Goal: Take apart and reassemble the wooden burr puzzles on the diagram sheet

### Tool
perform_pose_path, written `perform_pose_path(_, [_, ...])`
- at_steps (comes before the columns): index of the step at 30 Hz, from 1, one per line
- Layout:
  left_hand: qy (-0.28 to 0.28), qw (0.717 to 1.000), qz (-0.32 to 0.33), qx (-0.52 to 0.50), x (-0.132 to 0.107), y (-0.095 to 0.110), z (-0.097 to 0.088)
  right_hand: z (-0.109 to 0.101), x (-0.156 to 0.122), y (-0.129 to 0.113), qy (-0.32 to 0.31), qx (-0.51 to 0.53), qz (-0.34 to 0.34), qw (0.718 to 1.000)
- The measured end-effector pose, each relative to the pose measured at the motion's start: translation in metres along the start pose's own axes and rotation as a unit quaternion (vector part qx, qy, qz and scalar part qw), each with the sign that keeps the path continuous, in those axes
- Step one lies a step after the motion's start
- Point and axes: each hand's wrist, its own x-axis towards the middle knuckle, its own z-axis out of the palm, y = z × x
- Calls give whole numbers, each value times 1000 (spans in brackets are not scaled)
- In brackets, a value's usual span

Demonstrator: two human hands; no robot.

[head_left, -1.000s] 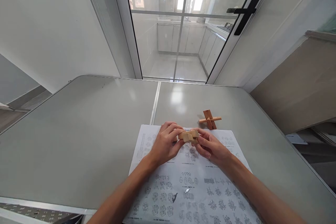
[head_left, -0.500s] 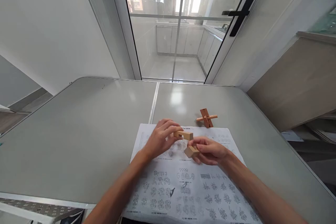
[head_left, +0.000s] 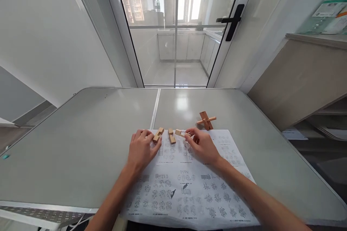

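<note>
Three notched light-wood puzzle pieces lie in a row along the top of a printed instruction sheet [head_left: 189, 173]. My left hand [head_left: 141, 149] has its thumb and fingers round the left wooden puzzle piece [head_left: 158, 134]. The middle puzzle piece [head_left: 171, 137] rests on the paper between my hands, touched by neither. With thumb and fingertips, my right hand [head_left: 202, 146] pinches the end of the right puzzle piece [head_left: 179, 133]; its far end is partly covered by the fingers. Just beyond that hand stands an assembled cross of reddish-brown wood [head_left: 206, 120].
The grey table [head_left: 81, 151] has a pale seam [head_left: 155, 108] running away from me. A small teal object [head_left: 5, 156] lies at its left edge. Behind the table is a glass door with a black handle [head_left: 233, 21]; a shelf [head_left: 298, 68] with bottles stands on the right.
My hands have moved apart, left hand leftward. The puzzle pieces held up between them are now down on the sheet in a row. The view has shifted slightly.
</note>
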Motion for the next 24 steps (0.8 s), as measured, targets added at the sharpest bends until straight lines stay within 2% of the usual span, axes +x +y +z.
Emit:
perform_pose_path(2, [-3,1000,-3,17,-2,4,-2,4,-2,2,26,-56,-16,998])
perform_pose_path(8, [-33,999,20,10,-3,15,-4,10,-4,1,50,-131,-40,989])
perform_pose_path(16, [-61,994,67,-56,-1,18,3,14,-5,-3,2,-167,-98,981])
perform_pose_path(24, [-112,984,47,-132,11,13,7,15,-5,-3,-33,-158,-132,978])
